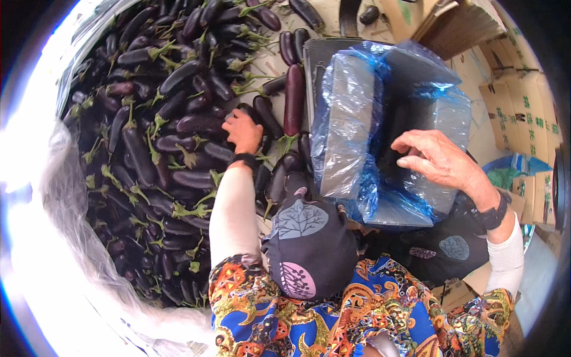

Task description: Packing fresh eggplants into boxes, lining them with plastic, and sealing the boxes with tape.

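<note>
Looked down through the head camera on a deep heap of dark purple eggplants (160,143) with green caps, spread over a clear plastic sheet (65,196). Found the left hand (242,132) knuckles-up at the heap's edge, fingers curled down onto one eggplant (262,116) lying just beyond the fingertips. Could not tell whether closed round it or only pressed on top, the pads being hidden under the hand. Saw a long upright eggplant (294,98) close by on the thumb side and more fruit touching on the little-finger side. Found the right hand (437,160) well apart from the left, spread loosely open with nothing clasped. Saw its fingertips laid against the crinkled blue plastic bag (348,119) lining a dark box (318,53), the bag's mouth gaping just past those fingertips. Noted stacked cardboard boxes (523,113) beyond the back of that hand. Judged the eggplant firm and fairly light, the glossy skin smooth, likely a little slippery and easily marked. Reckoned it best taken round the thick middle of the body, clear of the stiff green cap and stalk. Judged the bag thin, limp and prone to fold shut unless held by its rim.
</note>
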`<state>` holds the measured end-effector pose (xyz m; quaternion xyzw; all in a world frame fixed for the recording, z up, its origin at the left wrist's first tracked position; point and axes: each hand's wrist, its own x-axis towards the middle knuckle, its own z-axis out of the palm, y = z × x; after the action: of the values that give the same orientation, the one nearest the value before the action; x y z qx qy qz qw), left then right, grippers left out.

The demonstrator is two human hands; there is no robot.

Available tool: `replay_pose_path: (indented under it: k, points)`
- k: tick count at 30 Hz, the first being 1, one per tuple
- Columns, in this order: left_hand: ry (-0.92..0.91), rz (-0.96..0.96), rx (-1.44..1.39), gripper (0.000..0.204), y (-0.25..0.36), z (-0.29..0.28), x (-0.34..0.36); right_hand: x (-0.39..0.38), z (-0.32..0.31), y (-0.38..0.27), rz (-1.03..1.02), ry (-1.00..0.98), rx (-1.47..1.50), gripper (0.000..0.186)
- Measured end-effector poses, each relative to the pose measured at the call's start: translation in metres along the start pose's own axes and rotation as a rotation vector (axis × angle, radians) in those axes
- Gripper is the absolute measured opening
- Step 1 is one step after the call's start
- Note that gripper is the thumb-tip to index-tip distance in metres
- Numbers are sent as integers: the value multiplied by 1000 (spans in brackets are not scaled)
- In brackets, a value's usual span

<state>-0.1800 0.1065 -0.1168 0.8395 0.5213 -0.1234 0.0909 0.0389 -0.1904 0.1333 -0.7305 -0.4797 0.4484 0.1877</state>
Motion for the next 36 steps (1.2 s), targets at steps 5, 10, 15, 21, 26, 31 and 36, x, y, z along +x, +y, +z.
replay_pose_path:
  k: [5, 10, 15, 21, 26, 31, 36]
  points:
    - [162, 221, -497, 51, -56, -55, -2, 9, -22, 2, 161, 106, 235, 28]
    - [613, 634, -571, 79, 3, -202, -71, 6, -38, 3, 99, 247, 570, 58]
    - [487, 1470, -407, 70, 93, -287, -138, 23, -26, -18, -269, -194, 1294, 69]
    - [-148, 1348, -1227, 73, 127, -265, -132, -62, -11, -48, 119, 155, 1312, 43]
    - [-32, 576, -1340, 33, 33, -199, -66, -41, 6, -10, 388, 343, 1107, 51]
    - [9, 94, -1357, 28, -81, -136, -62, 41, 46, 40, 305, 361, 995, 74]
    - [-78, -9, -1103, 32, -143, -89, -99, 79, 84, 70, 401, 360, 658, 89]
